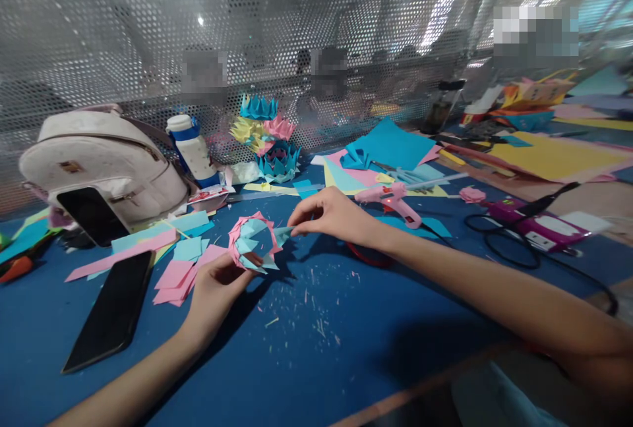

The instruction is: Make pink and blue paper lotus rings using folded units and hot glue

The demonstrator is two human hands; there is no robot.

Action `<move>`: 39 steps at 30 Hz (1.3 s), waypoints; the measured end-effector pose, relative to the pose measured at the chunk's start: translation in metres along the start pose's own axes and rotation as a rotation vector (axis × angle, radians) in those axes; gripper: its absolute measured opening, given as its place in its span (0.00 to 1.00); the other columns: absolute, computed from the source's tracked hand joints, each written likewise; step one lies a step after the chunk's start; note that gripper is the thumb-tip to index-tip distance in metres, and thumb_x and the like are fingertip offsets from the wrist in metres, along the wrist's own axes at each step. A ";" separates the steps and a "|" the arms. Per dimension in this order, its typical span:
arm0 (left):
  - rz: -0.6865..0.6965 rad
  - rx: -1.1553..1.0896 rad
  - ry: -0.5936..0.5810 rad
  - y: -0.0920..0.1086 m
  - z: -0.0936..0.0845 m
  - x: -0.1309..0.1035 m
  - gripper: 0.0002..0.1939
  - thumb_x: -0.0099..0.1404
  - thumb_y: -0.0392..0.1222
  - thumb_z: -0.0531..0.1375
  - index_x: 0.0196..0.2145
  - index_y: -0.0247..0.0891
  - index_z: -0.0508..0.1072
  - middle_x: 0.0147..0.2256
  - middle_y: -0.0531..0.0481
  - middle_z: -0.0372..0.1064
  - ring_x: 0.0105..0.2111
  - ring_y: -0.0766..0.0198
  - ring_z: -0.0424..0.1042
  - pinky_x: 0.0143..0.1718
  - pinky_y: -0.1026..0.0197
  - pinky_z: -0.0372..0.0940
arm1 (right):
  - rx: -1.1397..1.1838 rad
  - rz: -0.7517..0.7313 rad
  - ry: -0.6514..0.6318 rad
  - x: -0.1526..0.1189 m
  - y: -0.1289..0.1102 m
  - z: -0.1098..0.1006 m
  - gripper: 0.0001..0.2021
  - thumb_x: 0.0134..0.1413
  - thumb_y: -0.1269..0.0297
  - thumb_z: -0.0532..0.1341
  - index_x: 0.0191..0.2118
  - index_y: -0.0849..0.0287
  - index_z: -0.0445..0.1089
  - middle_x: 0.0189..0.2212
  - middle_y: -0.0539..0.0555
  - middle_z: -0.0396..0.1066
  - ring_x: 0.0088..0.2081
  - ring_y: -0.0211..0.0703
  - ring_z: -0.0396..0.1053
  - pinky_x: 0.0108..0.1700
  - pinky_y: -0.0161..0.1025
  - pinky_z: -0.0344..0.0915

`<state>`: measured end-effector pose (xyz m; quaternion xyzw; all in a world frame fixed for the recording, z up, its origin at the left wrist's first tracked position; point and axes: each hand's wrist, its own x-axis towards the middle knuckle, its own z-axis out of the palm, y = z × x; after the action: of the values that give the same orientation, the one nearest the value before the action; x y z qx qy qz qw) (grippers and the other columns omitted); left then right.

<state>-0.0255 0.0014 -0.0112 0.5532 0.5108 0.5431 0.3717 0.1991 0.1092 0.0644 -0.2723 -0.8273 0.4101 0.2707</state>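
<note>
Bare forearms (pixel 445 275) extend as the left hand (pixel 215 285) grips a pink-and-blue folded-paper ring (pixel 244 246) and the right hand (pixel 330 217), near a glue gun (pixel 388 196), pinches a pale-blue paper piece (pixel 283 236).

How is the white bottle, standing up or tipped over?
Standing up: the bottle's cap is on top, its body below.

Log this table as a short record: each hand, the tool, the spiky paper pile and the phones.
Left hand: holding pink and light-blue paper ring
Right hand: pinching light-blue paper piece at the ring's right side
Tool: pink glue gun, beyond the right forearm
Pile: spiky paper shapes, blue, yellow, pink
Phones: flat phone; propped phone by the backpack
</note>
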 end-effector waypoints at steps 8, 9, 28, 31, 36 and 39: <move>0.043 0.078 -0.075 0.008 0.003 -0.002 0.03 0.56 0.38 0.66 0.30 0.37 0.80 0.31 0.49 0.78 0.32 0.61 0.76 0.37 0.62 0.71 | -0.804 -0.458 0.046 -0.011 -0.008 0.016 0.09 0.63 0.72 0.57 0.36 0.62 0.75 0.34 0.54 0.74 0.37 0.39 0.67 0.33 0.37 0.56; 0.053 0.095 -0.092 0.008 0.003 -0.002 0.04 0.57 0.38 0.66 0.32 0.37 0.80 0.31 0.49 0.79 0.32 0.60 0.76 0.38 0.62 0.71 | -0.956 -0.520 0.057 -0.013 -0.008 0.020 0.11 0.64 0.74 0.55 0.34 0.63 0.74 0.33 0.55 0.74 0.36 0.40 0.65 0.32 0.38 0.53; 0.011 0.096 -0.155 0.006 0.001 -0.003 0.05 0.57 0.40 0.65 0.31 0.36 0.78 0.32 0.47 0.79 0.33 0.59 0.76 0.35 0.62 0.71 | -0.607 -0.483 -0.156 -0.009 -0.001 0.020 0.07 0.62 0.62 0.61 0.37 0.57 0.76 0.35 0.50 0.74 0.40 0.39 0.63 0.36 0.36 0.54; -0.005 0.093 -0.156 0.008 0.000 -0.002 0.05 0.56 0.40 0.65 0.29 0.36 0.77 0.32 0.46 0.79 0.33 0.59 0.76 0.35 0.63 0.71 | -0.490 -0.424 -0.122 -0.008 0.005 0.021 0.07 0.61 0.61 0.62 0.37 0.56 0.77 0.35 0.49 0.76 0.37 0.38 0.64 0.35 0.35 0.54; -0.016 0.088 -0.141 0.010 0.000 -0.002 0.07 0.55 0.40 0.66 0.32 0.35 0.78 0.33 0.45 0.79 0.32 0.59 0.77 0.36 0.62 0.72 | -0.383 -0.349 -0.121 -0.007 0.008 0.021 0.07 0.57 0.59 0.65 0.38 0.54 0.79 0.29 0.50 0.73 0.33 0.37 0.64 0.32 0.35 0.53; -0.023 0.091 -0.127 0.011 0.000 -0.002 0.08 0.56 0.41 0.66 0.33 0.35 0.79 0.34 0.44 0.79 0.33 0.57 0.77 0.36 0.60 0.72 | -0.365 -0.336 -0.108 -0.008 0.009 0.022 0.06 0.57 0.60 0.65 0.38 0.53 0.79 0.29 0.50 0.73 0.33 0.37 0.64 0.32 0.34 0.53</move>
<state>-0.0231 -0.0030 -0.0015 0.5971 0.5166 0.4789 0.3838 0.1922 0.0969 0.0439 -0.1529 -0.9345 0.2172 0.2370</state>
